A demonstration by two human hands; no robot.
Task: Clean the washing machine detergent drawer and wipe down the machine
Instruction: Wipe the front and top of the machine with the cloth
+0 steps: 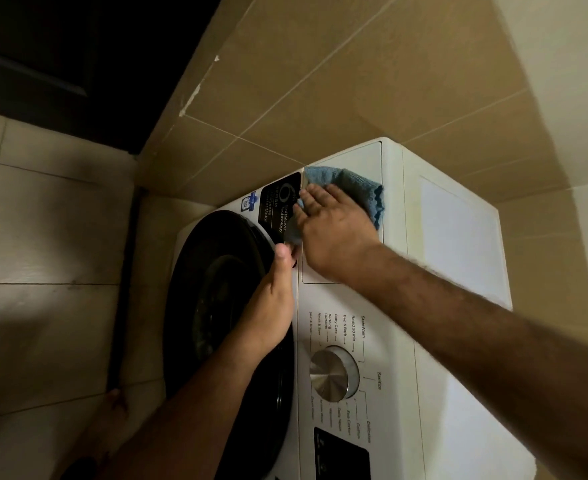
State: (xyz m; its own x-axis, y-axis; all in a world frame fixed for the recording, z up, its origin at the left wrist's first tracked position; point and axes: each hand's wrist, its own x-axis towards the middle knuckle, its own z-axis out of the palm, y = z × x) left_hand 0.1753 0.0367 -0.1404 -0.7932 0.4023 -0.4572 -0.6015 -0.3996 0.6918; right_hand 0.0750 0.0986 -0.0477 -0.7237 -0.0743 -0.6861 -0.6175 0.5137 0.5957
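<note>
The person leans over the washing machine (459, 258), and the wiping is under way at the detergent drawer (323, 271), whose front panel sits shut in the upper corner of the machine's face, next to the black sticker (278, 206). The right hand (334, 230) lies flat with straight fingers, pressing a blue cloth (358, 190) against that panel. The left hand (272, 306) reaches up from below, its fingertips at the drawer's lower edge beside the door (223, 306); whether it hooks the pull or only touches there I cannot tell, and nothing shows clearly in its grip.

I judge the drawer itself is not yet cleaned inside. The next move, I think, calls for pulling it open with the left hand while the cloth stays clear.

The drawer's recess is hidden by the hands. The dial (334, 372) and its printed programme names are partly readable; the display below is cut off and dark.
</note>
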